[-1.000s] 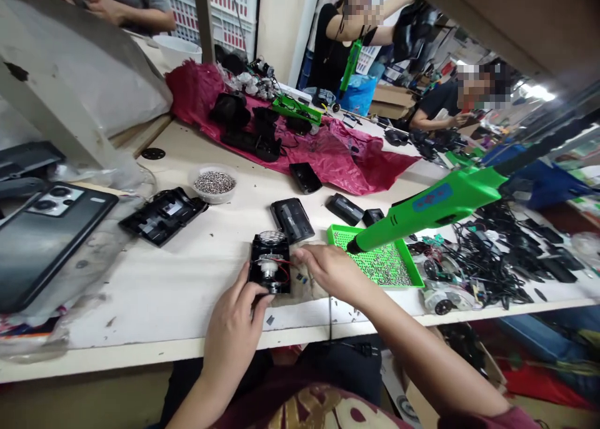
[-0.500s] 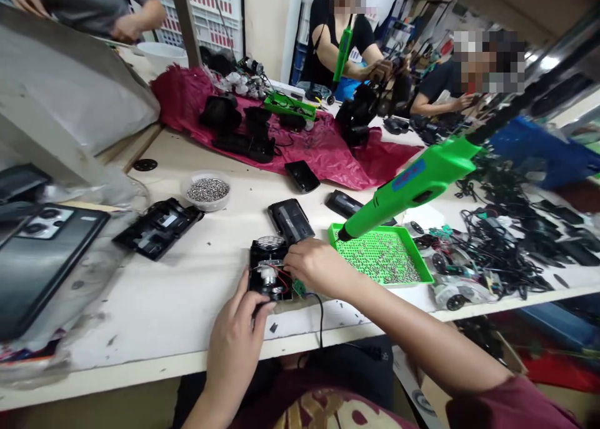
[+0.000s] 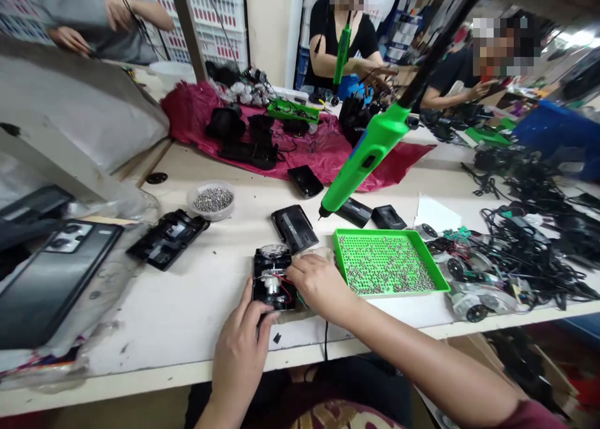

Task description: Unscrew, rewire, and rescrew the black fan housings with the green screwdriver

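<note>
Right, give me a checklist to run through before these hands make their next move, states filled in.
1. Left hand on the black housing: ok, fingers and thumb at its near left corner.
2. Right hand grip: cannot tell; it is at the housing's right side, fingertips partly hidden.
3. Red wires free of pinching: cannot tell; the right hand partly blocks the view.
4. Housing closed: not ok, its insides are exposed.
5. Screws at hand: ok, many in the green tray on the right.
6. Green screwdriver apart from both hands: ok.

White crates (image 3: 220, 25) stand beyond the pale workbench (image 3: 178, 310) — beside them, a cream wall (image 3: 266, 32).
</note>
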A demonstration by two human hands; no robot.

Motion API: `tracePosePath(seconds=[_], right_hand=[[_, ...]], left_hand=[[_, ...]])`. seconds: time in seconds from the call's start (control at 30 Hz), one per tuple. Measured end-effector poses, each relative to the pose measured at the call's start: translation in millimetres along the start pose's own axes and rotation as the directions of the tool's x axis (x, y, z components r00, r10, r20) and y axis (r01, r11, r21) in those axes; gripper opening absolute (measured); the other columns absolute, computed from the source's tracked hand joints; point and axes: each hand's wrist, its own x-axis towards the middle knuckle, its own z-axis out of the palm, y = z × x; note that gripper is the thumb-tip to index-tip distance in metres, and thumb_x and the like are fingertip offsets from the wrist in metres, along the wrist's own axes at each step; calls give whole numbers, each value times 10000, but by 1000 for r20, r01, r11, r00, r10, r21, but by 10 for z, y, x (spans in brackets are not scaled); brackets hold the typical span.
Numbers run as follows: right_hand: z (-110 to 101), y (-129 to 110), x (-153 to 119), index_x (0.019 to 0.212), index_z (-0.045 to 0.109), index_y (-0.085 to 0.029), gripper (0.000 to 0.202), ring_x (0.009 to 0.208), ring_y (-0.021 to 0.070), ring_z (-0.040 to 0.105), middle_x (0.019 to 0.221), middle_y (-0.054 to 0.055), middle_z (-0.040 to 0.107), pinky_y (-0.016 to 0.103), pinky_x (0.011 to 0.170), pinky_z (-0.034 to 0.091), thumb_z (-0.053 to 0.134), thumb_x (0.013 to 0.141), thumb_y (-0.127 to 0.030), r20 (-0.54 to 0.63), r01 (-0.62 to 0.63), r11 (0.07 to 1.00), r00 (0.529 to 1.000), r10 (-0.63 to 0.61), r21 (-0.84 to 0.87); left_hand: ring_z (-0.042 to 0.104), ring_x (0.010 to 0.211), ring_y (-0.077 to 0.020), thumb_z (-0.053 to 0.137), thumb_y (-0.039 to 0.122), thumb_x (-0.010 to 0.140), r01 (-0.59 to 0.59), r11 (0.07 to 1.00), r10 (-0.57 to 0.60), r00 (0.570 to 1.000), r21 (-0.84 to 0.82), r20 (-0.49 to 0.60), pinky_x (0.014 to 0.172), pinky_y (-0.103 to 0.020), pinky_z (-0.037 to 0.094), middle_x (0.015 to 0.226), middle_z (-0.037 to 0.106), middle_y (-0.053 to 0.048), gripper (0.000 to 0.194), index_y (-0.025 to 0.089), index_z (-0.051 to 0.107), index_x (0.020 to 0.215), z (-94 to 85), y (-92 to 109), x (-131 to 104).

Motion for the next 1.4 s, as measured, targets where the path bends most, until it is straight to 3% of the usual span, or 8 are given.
tracePosePath(seconds=[0.17, 0.27, 0.47, 0.6, 0.8, 1.0, 1.23, 1.4], right_hand=[[47, -67, -120, 988, 624, -142, 148, 811, 230, 640, 881, 90, 678, 351, 760, 523, 503, 912, -104, -192, -97, 993, 975, 108, 63], [66, -124, -350, 1245, 510, -120, 327, 909, 249, 653, 1026, 144, 674, 391, 790, 560, 431, 928, -98, -379, -142, 973, 903, 203, 183], [322, -95, -914, 1229, 534, -148, 312, 959, 214, 659, 994, 121, 684, 321, 821, 572, 393, 956, -92, -708, 180, 941, 702, 80, 285], [558, -1, -1006, 1167, 553, -179, 300, 934, 195, 656, 944, 98, 679, 303, 840, 557, 401, 944, -47, -748, 164, 916, 638, 184, 366], [493, -13, -1025, 1133, 553, -187, 321, 862, 199, 650, 929, 93, 666, 307, 760, 552, 402, 906, -18, -704, 237, 847, 680, 206, 477], [360, -22, -1100, 1110, 567, -196, 326, 860, 186, 646, 930, 72, 669, 297, 755, 538, 425, 890, -2, -622, 197, 802, 740, 255, 564], [355, -49, -1124, 1091, 573, -210, 307, 839, 199, 637, 912, 65, 665, 310, 730, 529, 436, 894, -19, -574, 167, 782, 770, 277, 601], [354, -55, -1121, 1076, 579, -196, 261, 825, 213, 622, 912, 74, 661, 328, 710, 525, 440, 909, -52, -518, 155, 794, 826, 222, 587]], left_hand=[[701, 979, -254, 497, 309, 934, -10, 997, 16, 998, 80, -65, 741, -353, 570, 1359, 581, -153, 139, 246, 587, 849, 18, 4, 3], [697, 1003, -253, 490, 354, 932, 24, 995, -16, 996, 93, -87, 732, -349, 585, 1305, 626, -125, 187, 250, 609, 832, 28, 9, 16], [665, 1097, -267, 511, 421, 907, -15, 981, 40, 991, 194, -128, 742, -316, 588, 1335, 607, -145, 245, 244, 638, 794, 59, -53, -10], [634, 1154, -267, 560, 388, 886, -45, 979, 79, 983, 200, -167, 773, -293, 582, 1431, 523, -155, 183, 242, 659, 841, 77, -75, -14], [629, 1163, -273, 556, 393, 888, 33, 987, -2, 981, 154, -196, 765, -302, 589, 1387, 568, -143, 187, 245, 671, 891, 80, 6, -47], [617, 1180, -251, 558, 408, 889, 95, 995, -90, 982, 26, -167, 528, -206, 550, 1402, 559, -105, 200, 245, 673, 905, 78, 46, -66], [588, 1216, -237, 576, 397, 884, 51, 995, -33, 979, 82, -203, 973, -366, 502, 1378, 582, -66, 160, 264, 666, 880, 97, -24, -53], [593, 1195, -221, 601, 352, 880, 31, 996, -11, 973, 83, -232, 958, -334, 501, 1349, 589, -57, 117, 262, 677, 878, 110, -15, -66]])
